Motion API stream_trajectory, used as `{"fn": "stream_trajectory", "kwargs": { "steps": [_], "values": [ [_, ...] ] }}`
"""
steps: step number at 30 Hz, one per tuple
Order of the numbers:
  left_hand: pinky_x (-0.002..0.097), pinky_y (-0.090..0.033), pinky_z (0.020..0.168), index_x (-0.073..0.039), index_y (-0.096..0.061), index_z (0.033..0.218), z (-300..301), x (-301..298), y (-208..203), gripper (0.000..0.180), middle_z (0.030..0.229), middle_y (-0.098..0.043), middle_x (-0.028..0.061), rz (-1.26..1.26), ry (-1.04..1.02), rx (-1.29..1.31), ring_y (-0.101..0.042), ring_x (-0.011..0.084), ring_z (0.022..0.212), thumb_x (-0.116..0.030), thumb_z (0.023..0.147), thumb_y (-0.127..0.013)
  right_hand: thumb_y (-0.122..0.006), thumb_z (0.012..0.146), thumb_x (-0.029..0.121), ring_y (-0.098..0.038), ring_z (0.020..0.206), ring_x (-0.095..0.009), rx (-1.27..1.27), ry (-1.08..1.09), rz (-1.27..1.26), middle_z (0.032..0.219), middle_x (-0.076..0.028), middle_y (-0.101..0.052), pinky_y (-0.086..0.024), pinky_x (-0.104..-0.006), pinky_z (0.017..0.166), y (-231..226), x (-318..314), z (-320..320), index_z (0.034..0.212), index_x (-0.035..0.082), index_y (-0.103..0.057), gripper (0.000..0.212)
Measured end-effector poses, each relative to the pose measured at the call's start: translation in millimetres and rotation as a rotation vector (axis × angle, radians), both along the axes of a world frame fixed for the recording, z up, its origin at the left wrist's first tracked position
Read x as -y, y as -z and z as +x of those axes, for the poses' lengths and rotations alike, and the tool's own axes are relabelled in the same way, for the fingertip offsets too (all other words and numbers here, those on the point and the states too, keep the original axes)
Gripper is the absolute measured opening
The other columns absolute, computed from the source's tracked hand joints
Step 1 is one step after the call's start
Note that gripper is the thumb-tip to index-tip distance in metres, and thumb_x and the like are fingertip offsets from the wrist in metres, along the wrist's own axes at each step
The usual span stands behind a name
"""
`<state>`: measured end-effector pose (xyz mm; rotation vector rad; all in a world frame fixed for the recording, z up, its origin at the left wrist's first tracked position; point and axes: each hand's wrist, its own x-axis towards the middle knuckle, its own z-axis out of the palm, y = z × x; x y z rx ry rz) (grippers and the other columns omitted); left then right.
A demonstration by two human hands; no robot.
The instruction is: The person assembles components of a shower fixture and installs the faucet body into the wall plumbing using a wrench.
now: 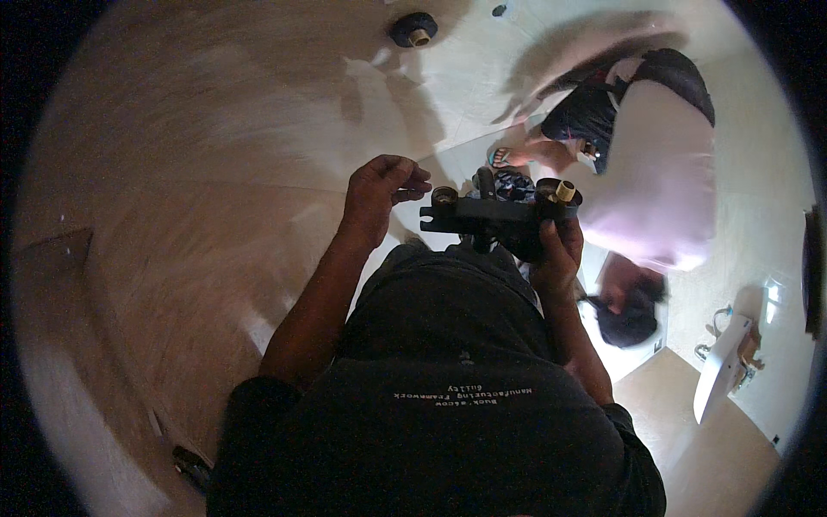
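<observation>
My right hand [558,254] grips the right end of a black mixer tap body [487,214], its thumb on the near face. A brass threaded fitting [565,190] stands up at that end, with a dark round flange around it. At the left end is a round inlet [444,196] with a brass-coloured inside. My left hand [385,191] hovers just beyond this left end, apart from it. Its fingers are curled together toward the thumb; whatever lies between them, if anything, is too small to make out.
On the tiled wall ahead, a brass pipe fitting [419,37] sticks out of a black flange, near a small hole [499,10]. A co-worker in a pale shirt [659,172] bends down close on my right. Beyond, a white washbasin [722,369] hangs on the wall.
</observation>
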<state>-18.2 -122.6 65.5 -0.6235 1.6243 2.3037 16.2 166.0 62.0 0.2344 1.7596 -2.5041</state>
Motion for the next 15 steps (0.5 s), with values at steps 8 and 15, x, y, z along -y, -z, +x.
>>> {"fn": "stream_trajectory", "kwargs": {
  "steps": [8,15],
  "values": [
    [0.0429,-0.06,0.084,0.004,-0.062,0.109,-2,-15,19,0.025,0.103,-0.071,0.0199,-0.103,-0.144,-0.059,-0.072,0.0306,0.091,-0.02,0.102,-0.061,-0.063,0.095,0.024,-0.063,0.105,-0.024,-0.02,-0.08,-0.024,0.118,-0.015,-0.065,-0.05,-0.0376,0.095,18,-13,-12,0.136,-0.005,-0.052,0.051],
    [0.0415,-0.059,0.082,0.002,-0.064,0.105,-10,-13,18,0.019,0.097,-0.073,0.0175,-0.084,-0.207,-0.089,-0.073,0.0277,0.087,-0.016,0.101,-0.062,-0.062,0.096,0.02,-0.063,0.105,-0.022,0.013,-0.09,-0.151,0.117,-0.013,-0.064,-0.05,-0.0367,0.095,14,-10,-13,0.137,-0.005,-0.05,0.05]
  ]
}}
